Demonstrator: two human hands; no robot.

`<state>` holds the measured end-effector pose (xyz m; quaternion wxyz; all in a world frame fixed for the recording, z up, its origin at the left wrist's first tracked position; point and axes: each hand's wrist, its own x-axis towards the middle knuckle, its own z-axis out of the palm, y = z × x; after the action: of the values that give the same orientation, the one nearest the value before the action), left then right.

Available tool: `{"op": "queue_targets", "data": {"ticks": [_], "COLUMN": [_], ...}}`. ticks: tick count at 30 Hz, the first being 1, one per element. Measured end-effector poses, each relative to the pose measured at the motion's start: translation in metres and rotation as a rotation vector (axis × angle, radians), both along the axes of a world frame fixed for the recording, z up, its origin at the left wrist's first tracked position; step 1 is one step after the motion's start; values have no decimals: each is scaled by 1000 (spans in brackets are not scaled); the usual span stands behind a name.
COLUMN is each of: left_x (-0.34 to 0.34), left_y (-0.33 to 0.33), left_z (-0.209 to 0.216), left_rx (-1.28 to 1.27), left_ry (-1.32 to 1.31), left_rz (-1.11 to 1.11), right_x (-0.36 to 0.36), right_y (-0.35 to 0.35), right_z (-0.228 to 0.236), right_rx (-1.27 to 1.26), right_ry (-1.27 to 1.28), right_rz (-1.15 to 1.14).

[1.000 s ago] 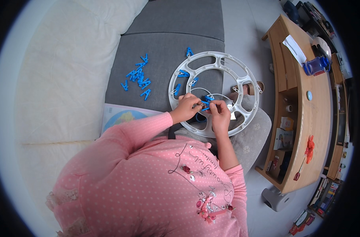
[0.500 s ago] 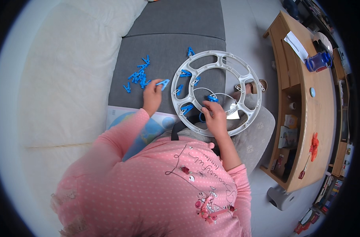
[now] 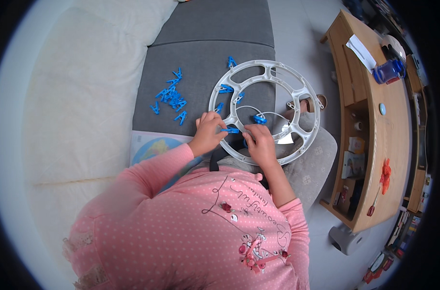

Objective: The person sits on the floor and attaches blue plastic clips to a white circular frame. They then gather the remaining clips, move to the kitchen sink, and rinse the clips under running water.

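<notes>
A white round clothes-drying rack [image 3: 269, 66] rests across my lap and the sofa, with several blue clothespins hanging from it, among them a top clothespin [image 3: 231, 62] and an inner clothespin [image 3: 259, 119]. My left hand [image 3: 208, 133] is closed at the rack's left side, its fingertips on a blue clothespin [image 3: 231, 130]. My right hand [image 3: 261, 145] is curled round the rack's inner ring, just right of that clothespin. Left of the rack, a pile of loose blue clothespins [image 3: 170, 95] lies on the grey sofa seat [image 3: 200, 63]. One loose clothespin [image 3: 181, 117] lies below the pile.
A sheet with a blue globe picture [image 3: 152, 150] lies under my left forearm. The cream sofa back [image 3: 85, 111] rises at the left. On the right stands a wooden cabinet [image 3: 384, 135] with a blue-lidded jar [image 3: 388, 72]. A grey stool [image 3: 345, 240] stands by its near end.
My left hand has let go of a clothespin, which now lies below the pile, and has moved right to another on the rack. My right hand has shifted slightly left.
</notes>
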<state>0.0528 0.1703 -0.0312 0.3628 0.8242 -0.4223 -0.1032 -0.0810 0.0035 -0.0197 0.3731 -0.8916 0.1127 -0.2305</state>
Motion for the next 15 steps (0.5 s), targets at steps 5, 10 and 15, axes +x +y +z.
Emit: {"op": "queue_targets", "data": {"ticks": [5,10,15], "left_x": [-14,-24,-25], "left_y": [12,10,2], "left_z": [-5,-1,17], "left_rx": [-138,-200,-253], "left_ry": [173,133,107], "left_rz": [-55,-64,-85], "right_x": [5,4,1], "right_y": [10,10,15], "right_z": [8,11,31], "right_rx": [61,-71,-70], "right_ry": [-71,41,32], "right_rz": [34,161,119]}}
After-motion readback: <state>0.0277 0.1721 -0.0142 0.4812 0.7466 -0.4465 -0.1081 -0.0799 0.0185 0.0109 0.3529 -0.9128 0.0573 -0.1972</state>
